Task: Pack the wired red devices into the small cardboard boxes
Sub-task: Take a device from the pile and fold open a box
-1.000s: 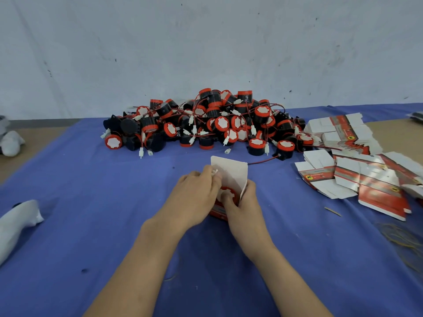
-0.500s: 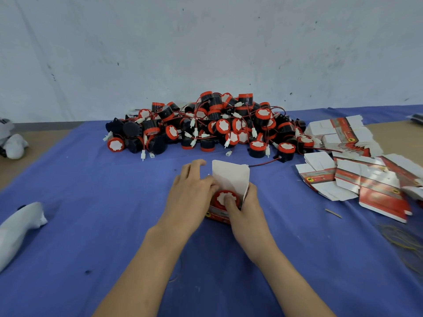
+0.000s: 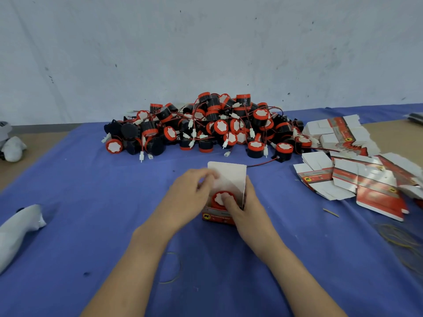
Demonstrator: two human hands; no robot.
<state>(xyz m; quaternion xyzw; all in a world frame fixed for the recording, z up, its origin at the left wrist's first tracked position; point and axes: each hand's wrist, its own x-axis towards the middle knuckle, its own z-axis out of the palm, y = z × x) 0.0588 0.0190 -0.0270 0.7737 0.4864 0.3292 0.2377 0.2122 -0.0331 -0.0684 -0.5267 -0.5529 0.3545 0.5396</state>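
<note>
Thumb of right hand (image 3: 250,211) presses device (image 3: 218,198) in box (image 3: 217,217).

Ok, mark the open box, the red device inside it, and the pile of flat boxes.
open box (image 3: 218,217): head view, its red front panel.
red device (image 3: 218,198): head view, its white top face.
flat boxes (image 3: 380,200): head view, a red panel in the pile.

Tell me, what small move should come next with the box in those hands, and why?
Probably fold the upright white flap down and tuck it in. The red device already sits inside the small cardboard box, the right hand holds the box with its thumb on the device, and the left hand has blurred fingers at the flap.
</note>
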